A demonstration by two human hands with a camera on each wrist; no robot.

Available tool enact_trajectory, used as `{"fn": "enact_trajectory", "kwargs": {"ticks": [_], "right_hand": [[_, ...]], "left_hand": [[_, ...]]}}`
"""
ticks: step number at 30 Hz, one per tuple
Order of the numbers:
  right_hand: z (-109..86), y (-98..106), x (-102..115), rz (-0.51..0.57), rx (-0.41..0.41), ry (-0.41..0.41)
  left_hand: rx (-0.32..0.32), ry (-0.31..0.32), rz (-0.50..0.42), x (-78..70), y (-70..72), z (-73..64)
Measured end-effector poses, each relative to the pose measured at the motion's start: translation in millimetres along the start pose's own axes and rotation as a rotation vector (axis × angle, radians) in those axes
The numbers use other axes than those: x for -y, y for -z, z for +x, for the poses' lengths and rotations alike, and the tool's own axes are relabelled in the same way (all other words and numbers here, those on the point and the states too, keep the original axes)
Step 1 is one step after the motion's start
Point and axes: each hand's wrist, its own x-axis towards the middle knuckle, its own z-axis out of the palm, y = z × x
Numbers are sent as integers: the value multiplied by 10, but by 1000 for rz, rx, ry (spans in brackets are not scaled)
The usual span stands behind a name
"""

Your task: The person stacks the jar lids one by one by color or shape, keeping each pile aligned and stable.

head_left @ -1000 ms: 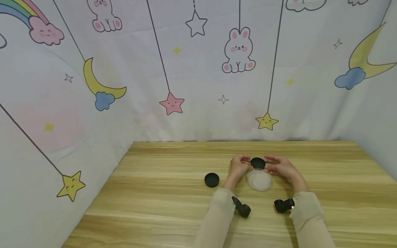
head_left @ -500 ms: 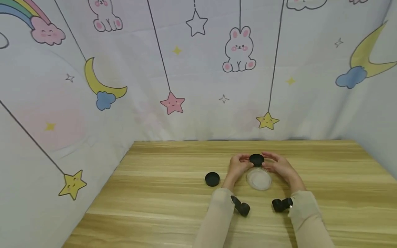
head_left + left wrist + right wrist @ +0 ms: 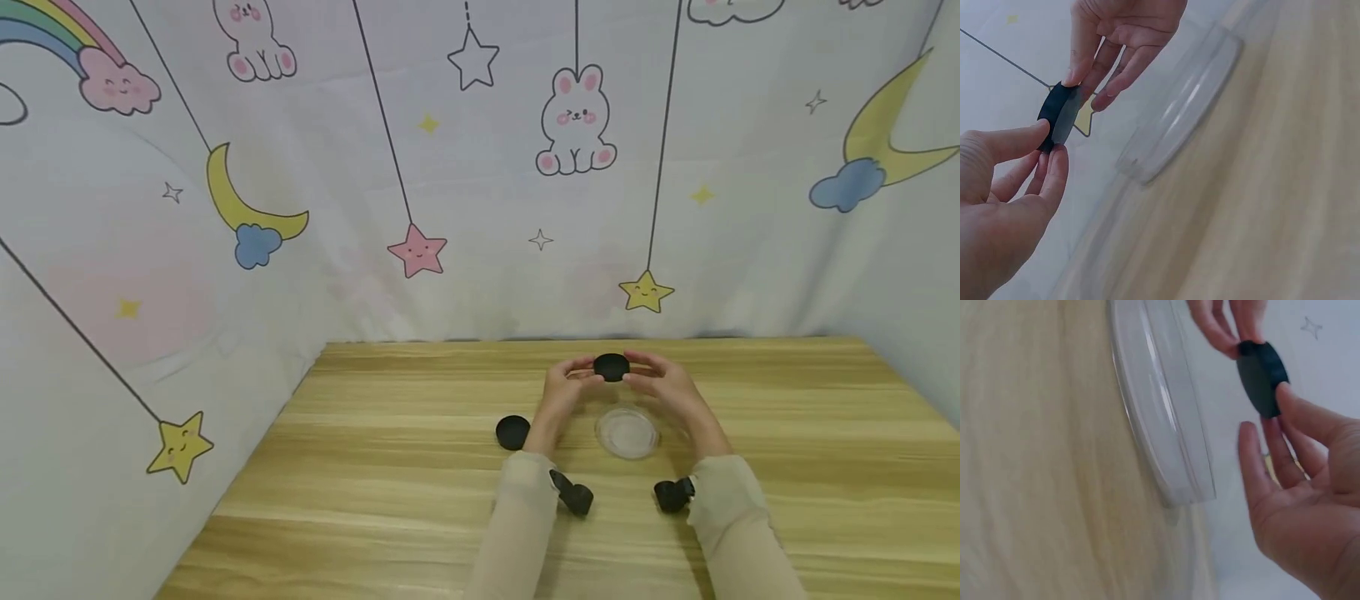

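Observation:
A small black round lid [image 3: 612, 367] is held between both hands above the far part of the table. On its left rim my left hand [image 3: 567, 387] pinches it between thumb and fingertips. The right hand [image 3: 667, 387] grips the opposite rim the same way, one of its fingers standing away from the lid in the right wrist view. Both wrist views show the lid [image 3: 1060, 117] tilted on edge, shallow and plain. A clear round plastic container [image 3: 627, 434], low-walled, stands on the table between the forearms. Beside the left wrist lies a second black round lid [image 3: 513, 432], partly overlapped by the arm.
The wooden table [image 3: 375, 500] ends at a white cloth backdrop [image 3: 487, 292] printed with stars, moons and rabbits. Cloth also hangs at the left and right sides. A small black camera [image 3: 576, 496] sits on the left wrist, another black camera [image 3: 673, 495] on the right.
Both hands have closed on the black lid and moved it up and away from the clear container, slightly leftward. The container and the second lid stay in place.

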Motion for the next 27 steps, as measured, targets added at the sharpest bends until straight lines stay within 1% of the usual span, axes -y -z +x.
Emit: {"fn": "enact_trajectory", "kwargs": {"ticks": [3,6,9,12,16,21,27], "right_hand": [[-6,-52,76,35,-11,23],[2,-125,150,112,-24,45],[24,-240,239,202,-53,75],[41,-377,331,288,-82,107],[35,-562,448,356,-116,132],[8,-741,545,378,-108,151],[-13,-889,586,319,-41,154]], "left_hand": [[-10,-15,-34,-78,41,-7],[-12,-37,-79,-184,102,-25],[-11,-68,-117,-295,202,-47],[-13,-99,-125,-388,317,-83],[-5,-117,-115,-479,475,-171],[27,-119,-97,-549,682,-301],[60,-108,-39,-595,941,-425]]}}
